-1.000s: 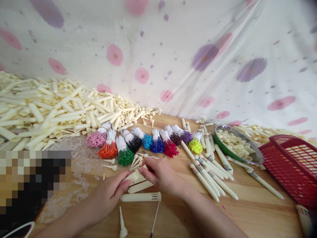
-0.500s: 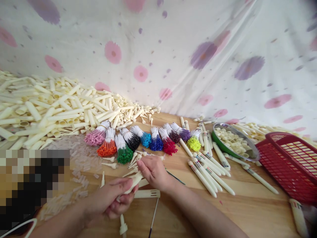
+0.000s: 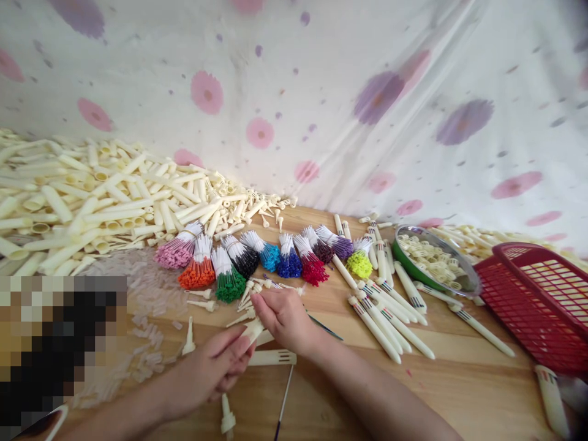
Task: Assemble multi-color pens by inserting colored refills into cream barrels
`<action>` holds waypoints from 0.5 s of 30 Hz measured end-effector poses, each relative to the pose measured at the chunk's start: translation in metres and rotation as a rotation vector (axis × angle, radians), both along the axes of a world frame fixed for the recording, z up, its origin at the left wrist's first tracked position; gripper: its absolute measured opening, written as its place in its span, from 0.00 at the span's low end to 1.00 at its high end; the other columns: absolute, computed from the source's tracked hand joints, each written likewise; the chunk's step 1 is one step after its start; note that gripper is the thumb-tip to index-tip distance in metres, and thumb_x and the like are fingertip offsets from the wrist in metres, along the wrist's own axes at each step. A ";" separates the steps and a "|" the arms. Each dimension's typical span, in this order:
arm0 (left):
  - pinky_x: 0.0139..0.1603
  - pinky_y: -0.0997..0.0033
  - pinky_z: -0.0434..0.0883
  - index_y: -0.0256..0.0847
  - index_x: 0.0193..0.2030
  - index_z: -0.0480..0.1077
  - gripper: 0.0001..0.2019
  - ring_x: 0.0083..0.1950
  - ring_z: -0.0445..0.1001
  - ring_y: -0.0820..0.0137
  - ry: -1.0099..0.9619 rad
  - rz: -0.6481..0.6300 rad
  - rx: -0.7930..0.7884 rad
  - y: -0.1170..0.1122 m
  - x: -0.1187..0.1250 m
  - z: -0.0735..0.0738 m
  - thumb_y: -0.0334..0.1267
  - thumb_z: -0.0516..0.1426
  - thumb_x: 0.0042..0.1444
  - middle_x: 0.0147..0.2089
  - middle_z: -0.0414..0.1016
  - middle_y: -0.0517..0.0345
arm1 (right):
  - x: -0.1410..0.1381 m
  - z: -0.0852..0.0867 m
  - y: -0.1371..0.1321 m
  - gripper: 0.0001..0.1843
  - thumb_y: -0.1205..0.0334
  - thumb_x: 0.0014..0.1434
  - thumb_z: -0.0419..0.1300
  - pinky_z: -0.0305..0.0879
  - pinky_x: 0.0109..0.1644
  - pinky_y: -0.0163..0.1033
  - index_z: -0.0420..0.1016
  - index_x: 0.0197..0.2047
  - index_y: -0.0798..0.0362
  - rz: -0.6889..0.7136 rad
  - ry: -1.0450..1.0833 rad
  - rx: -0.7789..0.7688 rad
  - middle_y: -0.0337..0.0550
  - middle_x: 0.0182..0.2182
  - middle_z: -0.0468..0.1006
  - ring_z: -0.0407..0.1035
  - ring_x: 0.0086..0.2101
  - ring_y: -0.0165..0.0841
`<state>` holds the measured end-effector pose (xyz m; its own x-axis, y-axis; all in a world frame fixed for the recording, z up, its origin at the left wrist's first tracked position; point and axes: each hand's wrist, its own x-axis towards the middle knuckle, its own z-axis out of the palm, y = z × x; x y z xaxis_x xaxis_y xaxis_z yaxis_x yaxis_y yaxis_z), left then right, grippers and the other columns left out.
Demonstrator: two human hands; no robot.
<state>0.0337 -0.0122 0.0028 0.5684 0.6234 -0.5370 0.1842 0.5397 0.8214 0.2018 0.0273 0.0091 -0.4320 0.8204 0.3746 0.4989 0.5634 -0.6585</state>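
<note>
My left hand [image 3: 215,367] is closed round a cream pen barrel [image 3: 252,331], whose tip sticks out between thumb and fingers. My right hand [image 3: 285,318] is pinched at that tip, over small cream pen parts [image 3: 248,294] on the wooden table [image 3: 459,392]. Another cream barrel [image 3: 272,358] lies flat just below my hands. Behind them stands a row of banded refill bundles: pink [image 3: 174,252], orange [image 3: 197,272], green [image 3: 227,280], black [image 3: 241,257], blue [image 3: 288,262], red [image 3: 312,264] and yellow-green [image 3: 361,262].
A big heap of cream barrels [image 3: 92,196] fills the left. Several finished pens [image 3: 390,312] lie right of my hands, beside a green bowl of clips [image 3: 432,260] and a red basket [image 3: 542,300]. A flowered cloth [image 3: 321,92] hangs behind. Loose refills [image 3: 282,404] lie near the front edge.
My left hand has lifted the barrel off the table and curled round it. My right hand has drawn in to its tip. The view has shifted slightly.
</note>
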 end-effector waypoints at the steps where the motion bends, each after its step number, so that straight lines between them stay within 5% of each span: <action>1: 0.20 0.79 0.55 0.41 0.35 0.61 0.26 0.22 0.57 0.78 0.087 -0.005 0.148 0.000 0.000 -0.001 0.66 0.49 0.50 0.25 0.60 0.67 | -0.002 -0.001 -0.001 0.22 0.59 0.64 0.43 0.45 0.23 0.32 0.48 0.18 0.52 -0.058 -0.014 -0.038 0.32 0.15 0.52 0.46 0.18 0.24; 5: 0.37 0.67 0.65 0.41 0.38 0.63 0.16 0.36 0.71 0.64 0.474 -0.108 0.653 0.000 0.003 -0.006 0.48 0.41 0.62 0.34 0.71 0.55 | -0.010 -0.005 0.001 0.24 0.59 0.62 0.46 0.42 0.22 0.33 0.51 0.15 0.52 -0.255 -0.145 -0.179 0.32 0.13 0.51 0.44 0.18 0.25; 10: 0.38 0.61 0.67 0.40 0.42 0.66 0.17 0.39 0.73 0.57 0.739 -0.073 0.956 0.006 0.008 -0.005 0.43 0.40 0.60 0.39 0.74 0.46 | -0.009 -0.003 0.007 0.25 0.59 0.63 0.47 0.42 0.23 0.33 0.57 0.14 0.53 -0.325 -0.217 -0.210 0.33 0.13 0.55 0.45 0.18 0.25; 13: 0.32 0.69 0.67 0.41 0.45 0.66 0.19 0.34 0.71 0.65 0.483 0.001 0.845 0.018 0.003 0.007 0.51 0.44 0.59 0.40 0.73 0.51 | -0.001 -0.001 0.007 0.27 0.55 0.66 0.41 0.46 0.23 0.33 0.60 0.17 0.53 -0.252 -0.109 -0.005 0.35 0.15 0.58 0.49 0.18 0.26; 15: 0.17 0.75 0.58 0.40 0.43 0.66 0.27 0.18 0.59 0.76 0.269 -0.080 0.499 0.026 -0.003 0.014 0.60 0.41 0.56 0.31 0.69 0.58 | 0.005 -0.001 0.005 0.29 0.54 0.68 0.37 0.50 0.25 0.32 0.62 0.19 0.53 -0.134 -0.037 0.208 0.38 0.17 0.61 0.54 0.20 0.27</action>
